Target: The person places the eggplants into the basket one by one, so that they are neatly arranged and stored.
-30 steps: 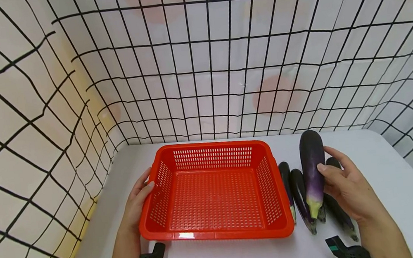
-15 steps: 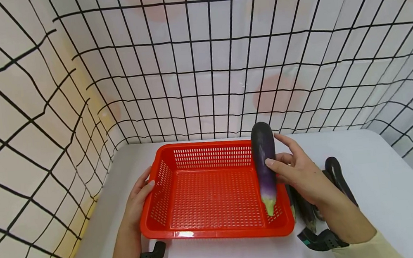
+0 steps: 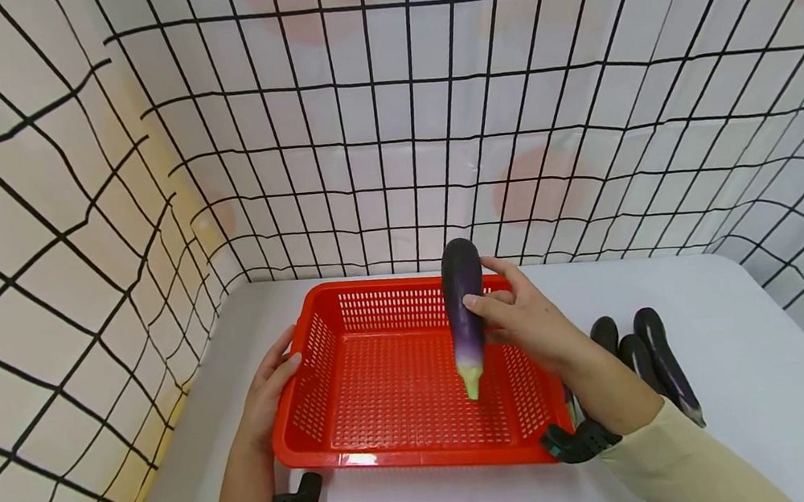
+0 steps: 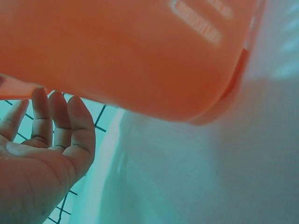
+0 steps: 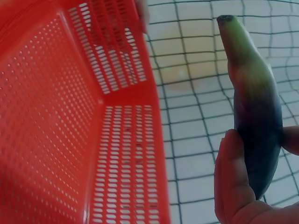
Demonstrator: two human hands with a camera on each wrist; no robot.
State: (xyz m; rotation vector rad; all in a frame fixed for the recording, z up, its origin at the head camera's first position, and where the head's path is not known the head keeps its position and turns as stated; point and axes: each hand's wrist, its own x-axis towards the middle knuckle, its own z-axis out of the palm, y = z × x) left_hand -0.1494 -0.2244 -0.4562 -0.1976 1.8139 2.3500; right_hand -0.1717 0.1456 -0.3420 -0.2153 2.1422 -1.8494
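My right hand [image 3: 528, 324] pinches a dark purple eggplant [image 3: 461, 290] between thumb and fingers. It hangs over the right part of a red plastic basket [image 3: 421, 453], its pale green stem end pointing toward me. In the right wrist view the eggplant [image 5: 259, 116] shows between thumb and fingers, apart from the basket wall [image 5: 128, 163]. The basket's inside holds nothing that I can see. My left hand [image 3: 263, 398] holds the basket's left rim, thumb on top. In the left wrist view its fingers [image 4: 81, 121] reach up to the rim from outside.
Several more eggplants [image 3: 663, 359] lie on the white table [image 3: 730, 332] right of the basket, partly hidden by my right forearm. A black wire grid [image 3: 378, 156] stands behind and along both sides. Black wrist straps [image 3: 298, 495] sit on both wrists.
My right hand has lifted the eggplant from the group on the right and carried it left over the basket. The left hand and basket have hardly moved.
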